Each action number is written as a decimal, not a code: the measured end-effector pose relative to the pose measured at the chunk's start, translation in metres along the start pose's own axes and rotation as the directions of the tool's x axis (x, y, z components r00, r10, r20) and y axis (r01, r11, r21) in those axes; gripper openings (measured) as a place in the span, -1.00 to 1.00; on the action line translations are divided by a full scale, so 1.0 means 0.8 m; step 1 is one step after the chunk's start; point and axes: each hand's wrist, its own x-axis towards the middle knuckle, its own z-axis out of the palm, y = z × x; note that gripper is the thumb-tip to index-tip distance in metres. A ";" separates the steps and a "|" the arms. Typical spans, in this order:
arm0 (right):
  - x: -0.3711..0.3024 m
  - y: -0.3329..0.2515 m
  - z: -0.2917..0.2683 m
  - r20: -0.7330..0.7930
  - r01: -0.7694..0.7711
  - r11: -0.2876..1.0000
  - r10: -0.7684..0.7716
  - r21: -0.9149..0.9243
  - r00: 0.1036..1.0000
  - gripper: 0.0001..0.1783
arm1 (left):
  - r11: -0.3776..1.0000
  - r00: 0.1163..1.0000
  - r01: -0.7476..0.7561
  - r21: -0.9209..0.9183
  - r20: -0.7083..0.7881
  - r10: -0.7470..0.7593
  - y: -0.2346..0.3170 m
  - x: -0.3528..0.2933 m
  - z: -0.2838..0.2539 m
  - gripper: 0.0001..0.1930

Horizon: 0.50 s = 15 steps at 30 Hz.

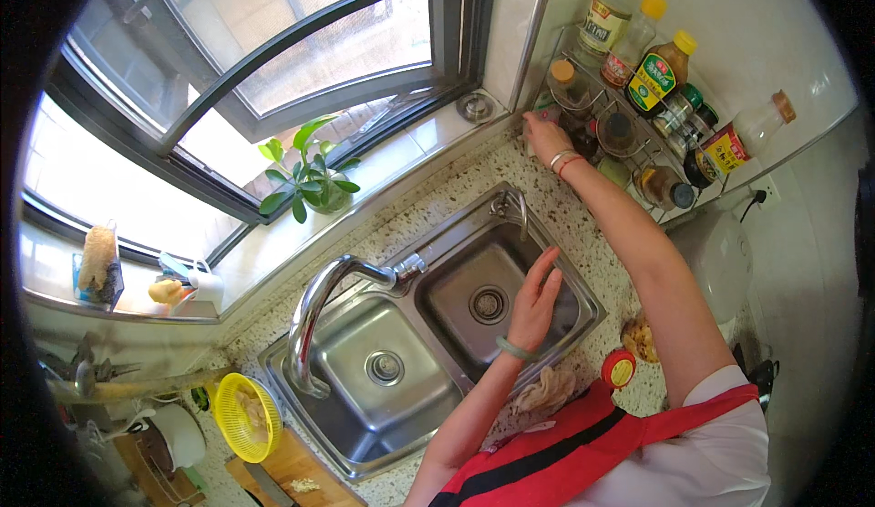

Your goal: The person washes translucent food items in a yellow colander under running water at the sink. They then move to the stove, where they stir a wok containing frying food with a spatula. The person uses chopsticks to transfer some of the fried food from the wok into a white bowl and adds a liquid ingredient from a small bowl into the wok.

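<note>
My right arm stretches to the far corner of the counter, where my right hand [547, 140] is closed beside the lower end of the wire spice rack [567, 49]. Its fingertips are around something small and pale that I cannot make out. My left hand [533, 302] hovers above the right basin of the steel double sink [592, 306], fingers stretched out and holding nothing. The rack carries several bottles and jars, among them a dark sauce bottle [658, 77] with a yellow cap and a jar with an orange lid [570, 83].
A chrome faucet [314, 311] arches over the left basin. Left of the sink are a yellow colander [228, 411] and a cutting board [314, 470] with a knife [266, 481] and chopped pieces. A crumpled cloth [547, 388] and a red-lidded jar [619, 369] lie near me. A potted plant [314, 179] stands on the windowsill.
</note>
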 end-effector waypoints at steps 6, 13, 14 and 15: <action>-0.031 0.011 -0.007 -0.155 0.077 0.997 -0.077 -0.011 0.985 -0.75 | 0.999 0.999 0.046 -0.025 -0.006 -0.046 -0.010 -0.004 0.008 -0.58; -0.138 -0.001 -0.046 -0.275 0.216 0.975 -0.194 0.053 0.942 -0.83 | 0.954 0.965 0.194 -0.228 -0.133 -0.228 -0.034 -0.004 0.002 -0.57; -0.163 -0.005 -0.059 -0.294 0.237 0.970 -0.213 0.048 0.932 -0.82 | 0.946 0.959 0.204 -0.252 -0.143 -0.244 -0.041 -0.003 -0.002 -0.55; -0.191 -0.005 -0.068 -0.314 0.257 0.964 -0.226 0.061 0.922 -0.82 | 0.938 0.950 0.219 -0.268 -0.162 -0.268 -0.039 -0.005 -0.001 -0.53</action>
